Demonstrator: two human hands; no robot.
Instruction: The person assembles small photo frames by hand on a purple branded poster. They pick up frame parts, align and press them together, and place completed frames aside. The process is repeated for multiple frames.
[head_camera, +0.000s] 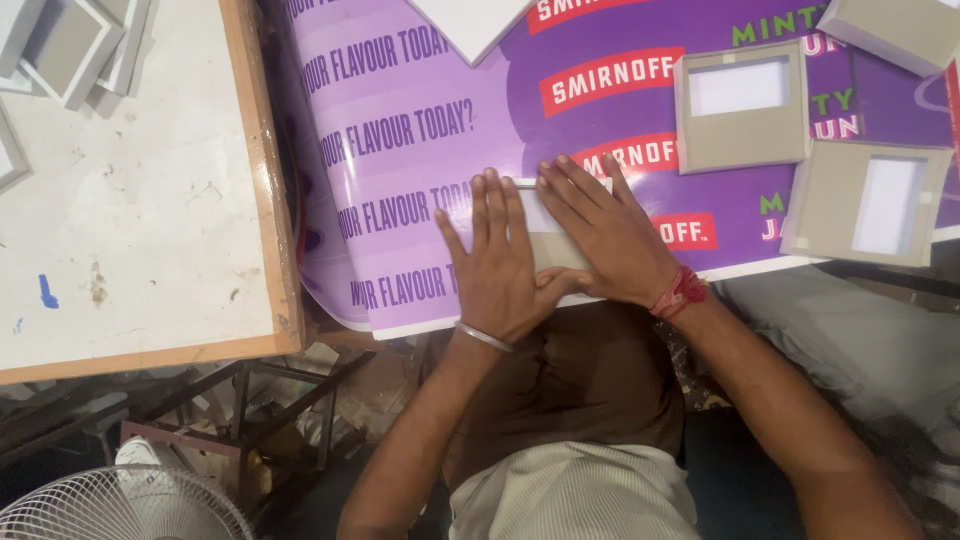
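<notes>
Pressed flat at frame centre: left hand (497, 262) and right hand (601, 235), side by side, palms down and fingers spread on a grey card panel (556, 250) with a white sheet under the fingertips. Gripped nothing; both simply bore down on the panel, thumbs meeting near its lower edge. Lay on a purple printed sheet (420, 170) serving as work surface, close to that sheet's lower border.

Already made, judging by their look: two grey card frames with white windows, one at upper right (741, 105) and one at right (865, 202), well apart from the hands, plus a corner of a third (895, 30) at the top right edge. More grey-and-white pieces stacked (70, 45) at upper left on a white table (130, 220) with a wooden rim. Seemingly mid-batch, then: several pieces finished, this one at the smoothing or sticking-down stage, its window not visible beneath the hands. Bottom left, a white fan (120, 505).
</notes>
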